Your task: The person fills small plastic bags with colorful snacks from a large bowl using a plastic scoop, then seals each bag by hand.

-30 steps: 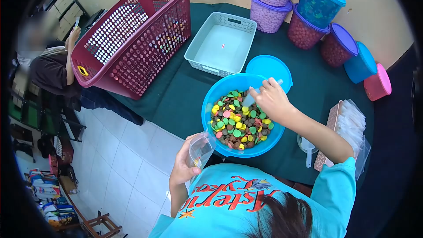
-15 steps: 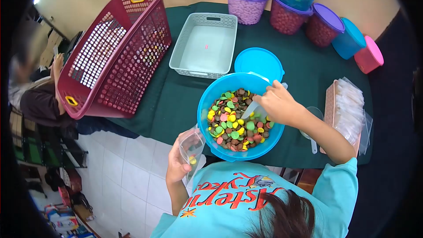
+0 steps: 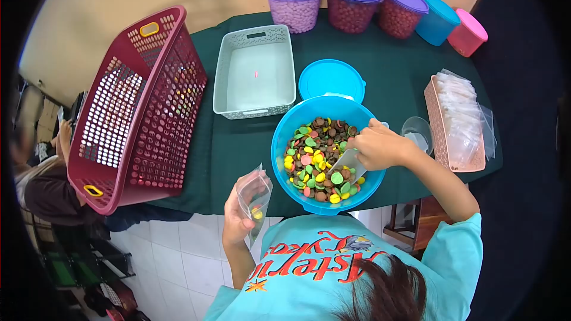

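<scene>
My left hand (image 3: pixel 235 221) is closed on a clear plastic bag (image 3: pixel 254 193), held upright beside the bowl. A few yellow and green pieces show low inside the bag. Over the right side of the blue bowl (image 3: pixel 279 172), my right hand (image 3: pixel 382 146) grips a translucent scoop (image 3: pixel 348 161). The scoop's blade is tilted down among the candy chips (image 3: pixel 315 160), which are brown, green, yellow and pink. My fingers cover most of its handle.
A grey basket (image 3: pixel 223 104) and a blue lid (image 3: pixel 330 80) lie behind the bowl. A maroon laundry basket (image 3: pixel 160 137) stands left. Right are a clear cup (image 3: pixel 417 128) and a pink basket (image 3: pixel 437 137) of plastic bags. Lidded tubs (image 3: pixel 351 15) line the back. Another person (image 3: pixel 59 193) sits far left.
The view has turned, shifting the table's contents. My right hand and the scoop have moved toward my side of the bowl, lower in the chips. My left hand still holds the bag.
</scene>
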The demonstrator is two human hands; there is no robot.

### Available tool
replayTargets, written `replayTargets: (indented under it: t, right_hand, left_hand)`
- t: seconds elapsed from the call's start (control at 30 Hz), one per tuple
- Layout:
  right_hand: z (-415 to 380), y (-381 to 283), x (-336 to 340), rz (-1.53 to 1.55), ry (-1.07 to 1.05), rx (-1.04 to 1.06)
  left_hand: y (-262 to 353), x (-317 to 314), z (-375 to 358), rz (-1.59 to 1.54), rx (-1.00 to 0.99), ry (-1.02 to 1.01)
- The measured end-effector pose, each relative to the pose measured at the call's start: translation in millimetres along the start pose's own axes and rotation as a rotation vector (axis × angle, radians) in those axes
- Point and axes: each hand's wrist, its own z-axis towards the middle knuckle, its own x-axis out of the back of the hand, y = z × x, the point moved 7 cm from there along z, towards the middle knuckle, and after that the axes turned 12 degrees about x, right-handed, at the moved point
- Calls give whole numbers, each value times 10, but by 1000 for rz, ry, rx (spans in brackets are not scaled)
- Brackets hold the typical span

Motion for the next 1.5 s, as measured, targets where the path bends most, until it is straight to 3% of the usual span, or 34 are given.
replayTargets:
  t: [0.23,0.43,0.6,0.83,0.93,1.1,1.13,1.2,1.33,1.4,1.5]
  right_hand:
    - [1,-55,-49,124,43,-66]
    - [135,-180,-161,196,12,-15]
    - [245,-120,-209,441,87,54]
    - [274,20,31,526,179,173]
    - [179,-101,423,457,162,199]
    - [145,-312,849,222,139,170]
    - [154,-411,886,43,122,220]
    - [171,-632,927,-262,130,288]
    - [119,-1113,906,-450,94,410]
    - [76,-1268,823,-691,-68,416]
    - [42,-1346,751,-769,-121,419]
  left_hand:
    - [54,55,102,26,26,-101]
    - [51,74,113,28,41,-131]
    - [25,81,67,22,45,-109]
    - [7,-158,-7,205,-112,-102]
    - [39,-306,-43,448,-234,111]
    - [99,-559,-103,568,-253,234]
    - [108,-610,-113,578,-246,238]
    - [110,-706,-125,588,-241,258]
    - [73,-836,-156,532,-245,399]
    - [25,-841,-163,505,-226,450]
    - [27,-894,-194,621,-319,492]
